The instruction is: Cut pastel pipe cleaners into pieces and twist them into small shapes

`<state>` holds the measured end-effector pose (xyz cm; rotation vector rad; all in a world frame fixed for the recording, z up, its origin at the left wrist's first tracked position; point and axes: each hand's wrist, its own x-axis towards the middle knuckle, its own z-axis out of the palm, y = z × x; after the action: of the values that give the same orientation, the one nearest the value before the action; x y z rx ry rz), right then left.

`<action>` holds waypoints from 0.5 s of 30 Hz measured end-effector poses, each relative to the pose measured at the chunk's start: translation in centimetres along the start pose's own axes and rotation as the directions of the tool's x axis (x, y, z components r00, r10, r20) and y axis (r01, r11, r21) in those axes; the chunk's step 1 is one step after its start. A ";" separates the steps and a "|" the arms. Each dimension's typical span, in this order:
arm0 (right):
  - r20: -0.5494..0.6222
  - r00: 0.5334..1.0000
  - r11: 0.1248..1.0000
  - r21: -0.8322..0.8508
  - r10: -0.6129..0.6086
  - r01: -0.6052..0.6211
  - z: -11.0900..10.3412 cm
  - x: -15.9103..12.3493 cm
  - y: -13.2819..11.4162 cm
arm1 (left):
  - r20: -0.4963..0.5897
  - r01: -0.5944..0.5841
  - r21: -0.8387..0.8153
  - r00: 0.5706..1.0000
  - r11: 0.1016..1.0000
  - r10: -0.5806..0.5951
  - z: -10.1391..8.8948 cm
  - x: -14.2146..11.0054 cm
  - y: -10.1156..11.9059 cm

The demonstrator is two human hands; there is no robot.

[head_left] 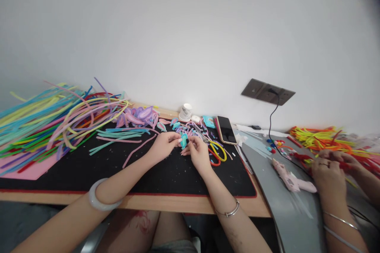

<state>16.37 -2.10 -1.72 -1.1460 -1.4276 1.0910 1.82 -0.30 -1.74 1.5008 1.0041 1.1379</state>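
My left hand [163, 145] and my right hand [198, 151] meet over the black mat [89, 168], both pinching a small teal pipe-cleaner piece [184, 140] between their fingertips. A white bangle sits on my left wrist and a thin silver bracelet on my right. Short bent pieces in pink, lilac and teal [178, 126] lie just beyond my fingers, and red and yellow loops [218, 154] lie to the right of my right hand.
A big heap of long coloured pipe cleaners [50, 120] covers the left of the table. A phone [226, 129], a small cup [185, 112] and a wall socket [267, 91] are behind. At the right, another person's hands [329, 170] work by a pink glue gun [289, 180].
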 end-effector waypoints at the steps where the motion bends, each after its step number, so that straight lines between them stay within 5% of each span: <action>1: 0.001 1.000 1.000 0.007 0.002 -0.002 0.0 0.0 -0.1 | 0.002 -0.008 0.002 1.000 1.000 0.008 0.0 0.0 0.0; 15: -0.028 1.000 1.000 0.014 0.003 -0.003 -0.1 0.0 -0.1 | 0.070 0.094 -0.096 0.994 0.991 -0.088 0.2 -0.1 0.2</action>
<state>16.49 -2.06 -1.62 -1.1498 -1.3948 1.0810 2.03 -0.50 -1.62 1.3910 0.9486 1.0520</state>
